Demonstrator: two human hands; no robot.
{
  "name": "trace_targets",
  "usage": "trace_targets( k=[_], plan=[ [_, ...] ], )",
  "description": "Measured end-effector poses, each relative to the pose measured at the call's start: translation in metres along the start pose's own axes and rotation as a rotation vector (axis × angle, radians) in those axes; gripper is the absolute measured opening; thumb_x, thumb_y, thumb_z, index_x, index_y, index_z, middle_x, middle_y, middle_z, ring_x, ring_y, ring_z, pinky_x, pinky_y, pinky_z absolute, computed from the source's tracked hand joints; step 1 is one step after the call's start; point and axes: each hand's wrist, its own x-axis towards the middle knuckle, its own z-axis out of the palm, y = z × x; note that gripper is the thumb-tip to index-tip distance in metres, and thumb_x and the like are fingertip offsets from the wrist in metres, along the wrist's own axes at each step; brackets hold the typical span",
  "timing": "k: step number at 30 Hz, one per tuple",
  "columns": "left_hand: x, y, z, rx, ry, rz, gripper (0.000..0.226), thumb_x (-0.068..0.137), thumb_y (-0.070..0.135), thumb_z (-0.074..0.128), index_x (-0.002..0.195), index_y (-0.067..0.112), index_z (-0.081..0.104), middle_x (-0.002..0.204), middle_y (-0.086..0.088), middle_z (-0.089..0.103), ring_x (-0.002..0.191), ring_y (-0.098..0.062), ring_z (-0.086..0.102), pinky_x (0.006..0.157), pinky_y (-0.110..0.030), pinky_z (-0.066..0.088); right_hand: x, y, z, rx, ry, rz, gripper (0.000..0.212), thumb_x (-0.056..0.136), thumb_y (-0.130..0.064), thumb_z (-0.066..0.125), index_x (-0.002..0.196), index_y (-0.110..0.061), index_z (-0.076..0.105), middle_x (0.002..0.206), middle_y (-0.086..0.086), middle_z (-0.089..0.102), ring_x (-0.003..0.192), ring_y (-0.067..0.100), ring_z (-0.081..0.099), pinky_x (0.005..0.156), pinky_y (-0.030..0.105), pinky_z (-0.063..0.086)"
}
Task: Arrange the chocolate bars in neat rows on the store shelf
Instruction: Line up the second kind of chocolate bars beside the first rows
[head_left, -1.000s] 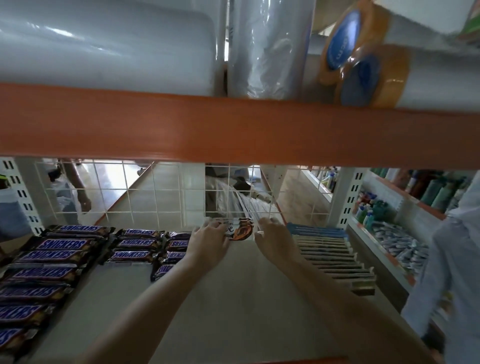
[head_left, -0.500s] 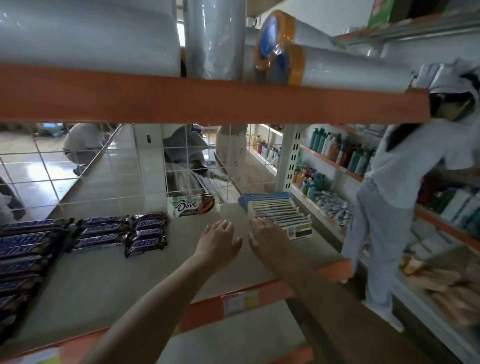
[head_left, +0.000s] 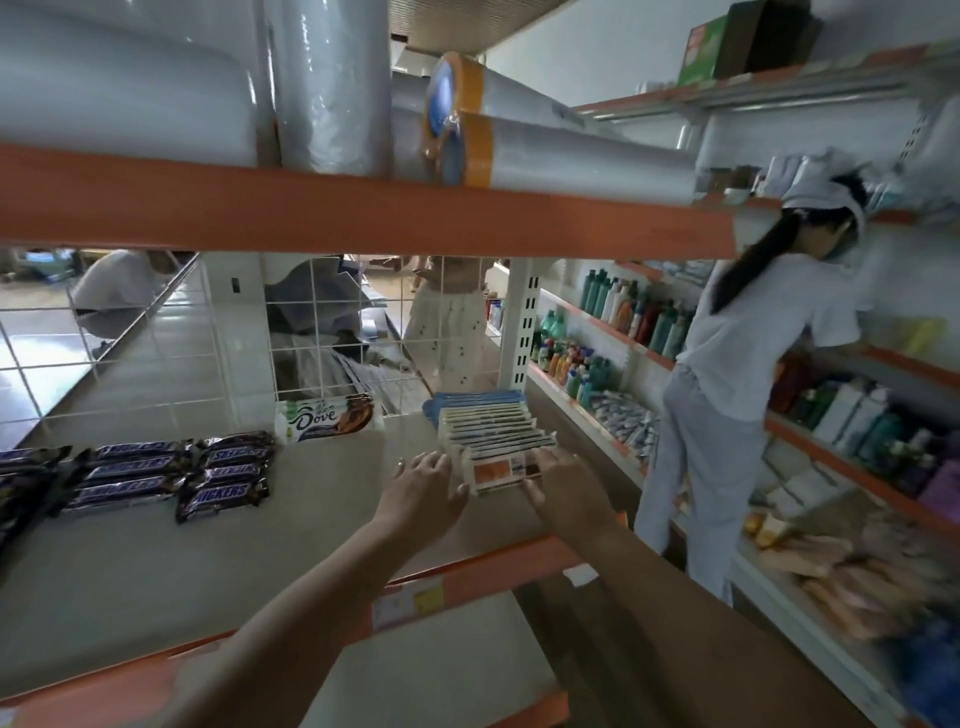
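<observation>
Between both hands (head_left: 493, 486), cream-wrapped bars (head_left: 496, 439)

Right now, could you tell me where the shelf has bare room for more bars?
Bare shelf lies between the Snickers and the stack, in front of the Dove bar. The left side is crowded; both hands flank the stack's front bar.

Daylight comes through the wire grid (head_left: 156, 332) at the back, glaring off the floor tiles (head_left: 31, 358) beyond. The shelf (head_left: 130, 561) beneath lies dim and grey. Wide-angle bending curves the orange beam (head_left: 363, 208). The goods at lower right (head_left: 857, 587) smear with motion blur.
</observation>
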Motion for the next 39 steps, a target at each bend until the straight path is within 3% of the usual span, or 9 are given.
trace_targets(
  k=[6,14,23,28,31,34,37,39],
  plan=[
    [-0.002,0.003,0.004,0.019,-0.021,-0.103,0.046,0.095,0.038,0.04,0.13,0.009,0.044,0.137,-0.008,0.047,0.128,-0.023,0.041,0.107,-0.033,0.029,0.008,0.018,-0.007,0.004,0.005,-0.086,0.044,0.087,-0.026,0.062,0.129,-0.018,0.05,0.135,0.001,0.05,0.126,0.018,0.045,0.107,0.031,0.038],
    [-0.001,-0.008,0.002,0.023,-0.016,-0.182,0.045,0.095,0.038,0.041,0.127,0.007,0.046,0.133,-0.011,0.049,0.123,-0.025,0.045,0.103,-0.034,0.036,0.025,0.023,-0.003,-0.073,-0.048,-0.187,0.038,0.087,-0.027,0.059,0.124,-0.024,0.053,0.137,0.002,0.047,0.124,0.02,0.046,0.102,0.04,0.043],
    [0.003,-0.007,0.001,0.021,0.004,-0.192,0.048,0.096,0.04,0.038,0.132,0.008,0.043,0.136,-0.01,0.048,0.123,-0.024,0.046,0.103,-0.034,0.036,0.033,0.029,-0.001,-0.12,-0.053,-0.179,0.034,0.087,-0.038,0.058,0.118,-0.023,0.053,0.124,0.002,0.053,0.112,0.019,0.052,0.095,0.038,0.046],
    [0.005,-0.005,0.003,0.043,0.016,-0.189,0.048,0.096,0.04,0.039,0.133,0.009,0.043,0.137,-0.008,0.047,0.125,-0.023,0.044,0.105,-0.034,0.032,0.036,0.032,-0.007,-0.051,-0.24,-0.127,0.031,0.09,-0.024,0.053,0.121,-0.018,0.057,0.122,0.005,0.055,0.11,0.024,0.052,0.091,0.033,0.043],
    [0.004,-0.008,0.006,-0.005,0.002,-0.196,0.051,0.095,0.041,0.042,0.136,0.012,0.041,0.14,-0.007,0.045,0.126,-0.023,0.043,0.105,-0.033,0.032,0.038,0.033,-0.01,-0.001,-0.302,-0.132,0.029,0.089,-0.026,0.057,0.116,-0.017,0.061,0.116,0.004,0.061,0.107,0.022,0.056,0.09,0.031,0.043],
    [0.001,-0.015,0.01,-0.268,0.05,-0.261,0.054,0.09,0.038,0.054,0.136,0.01,0.043,0.138,-0.008,0.046,0.124,-0.021,0.046,0.101,-0.03,0.037,0.039,0.028,-0.013,0.204,-0.284,-0.155,0.016,0.086,-0.028,0.064,0.1,-0.021,0.068,0.101,-0.001,0.063,0.093,0.015,0.058,0.077,0.018,0.043],
    [0.001,-0.013,-0.002,-0.878,0.127,-0.437,0.038,0.088,0.027,0.061,0.119,0.006,0.055,0.119,-0.012,0.057,0.098,-0.015,0.054,0.078,-0.021,0.044,0.042,0.013,-0.025,0.274,-0.219,-0.151,0.008,0.089,-0.033,0.06,0.083,-0.029,0.064,0.076,-0.012,0.057,0.071,0.007,0.056,0.061,0.014,0.036],
    [0.0,-0.014,-0.016,-1.212,0.117,-0.54,0.028,0.088,0.028,0.061,0.109,0.012,0.058,0.11,-0.005,0.059,0.097,-0.015,0.054,0.081,-0.025,0.043,0.045,-0.001,-0.034,0.385,-0.224,-0.135,0.021,0.092,-0.029,0.056,0.072,-0.032,0.056,0.07,-0.012,0.056,0.065,0.006,0.056,0.057,0.013,0.037]
  ],
)
